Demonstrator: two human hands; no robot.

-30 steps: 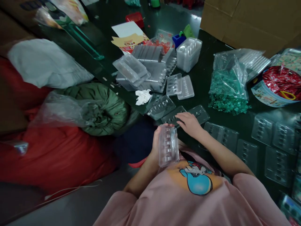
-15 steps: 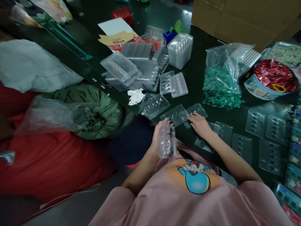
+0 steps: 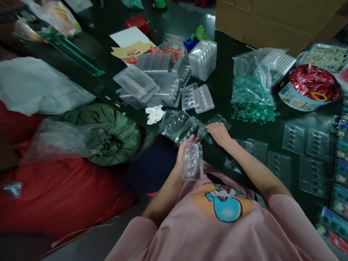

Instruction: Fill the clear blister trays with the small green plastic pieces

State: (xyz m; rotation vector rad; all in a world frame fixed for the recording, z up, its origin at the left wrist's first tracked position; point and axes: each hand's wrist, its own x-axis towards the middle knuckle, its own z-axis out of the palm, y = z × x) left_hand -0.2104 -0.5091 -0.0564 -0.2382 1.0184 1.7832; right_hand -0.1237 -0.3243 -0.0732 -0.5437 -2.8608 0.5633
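Observation:
My left hand (image 3: 181, 155) is wrapped round a clear plastic blister tray (image 3: 193, 165) with a row of moulded pockets, held just above my lap; it may be several nested together. At the table's near edge my right hand (image 3: 218, 133) lies palm down, fingers stretched over a flat clear tray (image 3: 223, 120). Its fingertips touch the plastic, though their undersides are hidden. Left of those fingers, another clear tray (image 3: 187, 129) overlaps a further one (image 3: 172, 123).
Stacked trays (image 3: 163, 85) stand beyond crumpled white paper (image 3: 154, 114). Green pieces spill from a bag (image 3: 251, 90), near a round tub (image 3: 299, 98) of red packets. More flat trays (image 3: 312, 174) lie at right. A cardboard box (image 3: 272, 25) stands behind; a green bundle (image 3: 108, 134) sits left.
My right hand has moved left along the table edge, and the flat trays near it have slid left too. My left hand keeps its hold on the tray.

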